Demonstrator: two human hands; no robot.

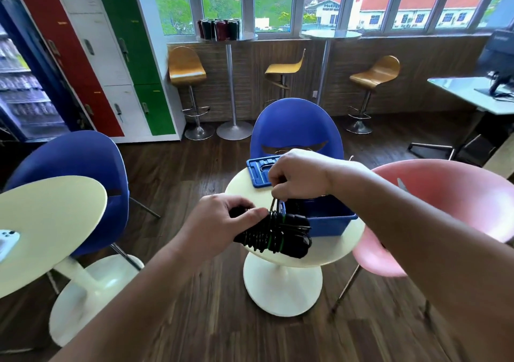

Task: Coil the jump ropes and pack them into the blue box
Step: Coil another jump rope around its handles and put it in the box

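Far L: glass-front drinks cooler (25, 94), contents blurred. Cream round table (55, 217) lower L, w/ white phone (7, 240) lying at its L edge. Blue shell chair (78, 161) behind that table, touching its rim in view. Locker bank (91, 49) against wall, doors red, white, green. Wooden bar stool (186, 66) beside tall pedestal table (228, 37); cluster of drink cans (219, 29) stands on top, by window. Centre: left hand (219, 222), fingers and thumb curled round one end of jump rope (275, 236). Rope is black w/ green bands, cord wound in tight turns round its handles, held in air above small round white table (242, 186), just L of and partly in front of blue box (331, 222); not inside it. Blue lid (258, 172), moulded inner face up, lies flat on table's far side, partly hidden by right hand (300, 175). Right hand is above the bundle, fingertips pinching a cord loop that rises from the windings; the two hands are close together, both clamped on the same rope. Blue box sits open on table's R half, near rim; dark shape inside, can't tell what. Second blue chair (294, 127) behind table. Two more wooden stools (375, 72) along wall. Pink shell chair (434, 203) to R of table, just beside it. Far R: grey desk (467, 94) w/ monitor (498, 52).
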